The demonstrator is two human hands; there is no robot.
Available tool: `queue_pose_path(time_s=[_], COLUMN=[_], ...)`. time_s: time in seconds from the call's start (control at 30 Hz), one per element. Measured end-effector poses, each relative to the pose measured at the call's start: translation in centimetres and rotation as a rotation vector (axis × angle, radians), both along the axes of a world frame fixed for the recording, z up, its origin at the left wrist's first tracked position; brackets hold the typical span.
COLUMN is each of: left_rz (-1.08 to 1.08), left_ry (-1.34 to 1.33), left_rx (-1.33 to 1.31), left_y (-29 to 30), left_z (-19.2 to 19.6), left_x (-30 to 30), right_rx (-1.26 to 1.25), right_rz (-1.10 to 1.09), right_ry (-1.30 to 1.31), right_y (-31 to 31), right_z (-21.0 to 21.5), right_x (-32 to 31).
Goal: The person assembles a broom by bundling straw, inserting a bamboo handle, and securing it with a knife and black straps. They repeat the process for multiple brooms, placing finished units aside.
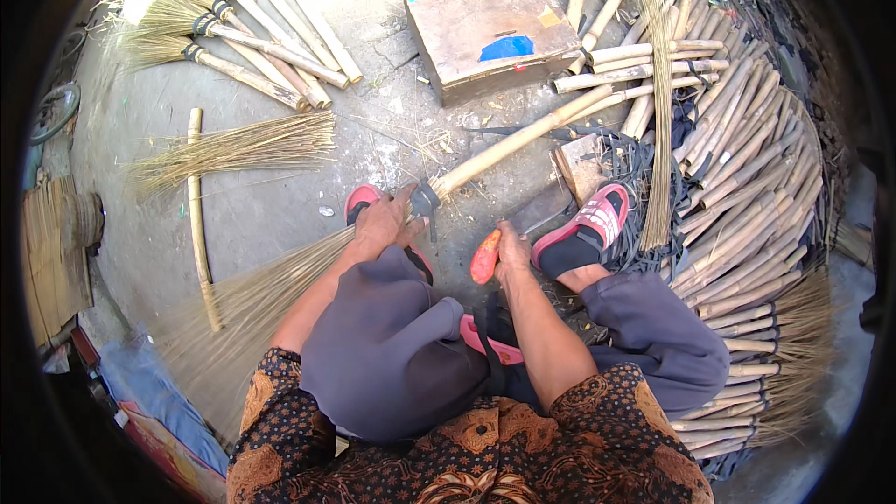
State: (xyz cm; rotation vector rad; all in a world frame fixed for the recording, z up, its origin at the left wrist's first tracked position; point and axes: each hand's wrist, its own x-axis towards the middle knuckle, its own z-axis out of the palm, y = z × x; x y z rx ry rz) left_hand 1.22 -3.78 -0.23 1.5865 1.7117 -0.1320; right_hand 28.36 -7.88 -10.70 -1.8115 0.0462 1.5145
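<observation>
We hold a broom across our lap and the floor, its bamboo handle running far and right toward the wooden box, its straw head fanning out near and left past our knee. Our left hand is closed around the neck, just where a black band binds the straw to the handle; held there, the joint seems to be kept steady against our left foot in its red sandal. Our right hand is closed on the orange grip of a tool; its blade is hidden, so we cannot tell its kind. It sits just right of the joint, probably so it is close for working on the band.

Black strips lie tangled on the floor by our right foot, within reach. To the right, plain bamboo sticks are stacked in a curved row, and some near the lower right already carry straw. A bundle of loose straw lies across them. Far left, finished brooms lie side by side, heads pointing away, apart from the raw stock. Nearer left, a loose straw sheaf crosses a lone stick.

The box is flat and brown, with a blue patch on its lid, a small yellow label at the right corner and a bit of blue at the far left corner.
</observation>
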Motion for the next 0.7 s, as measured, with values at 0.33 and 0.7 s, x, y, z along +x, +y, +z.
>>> queue_pose_path(time_s=[0.33,0.7], left_rz=[-0.067,-0.057], left_ry=[0.263,0.282], left_rx=[0.191,0.213], left_y=[-1.8,-1.3], left_z=[-1.7,-2.4], left_x=[0.0,0.4], right_rx=[0.287,0.279], right_rz=[1.100,1.634], right_ry=[-0.704,-0.753], right_y=[0.2,2.9], right_z=[8.5,10.3], right_x=[2.8,0.1])
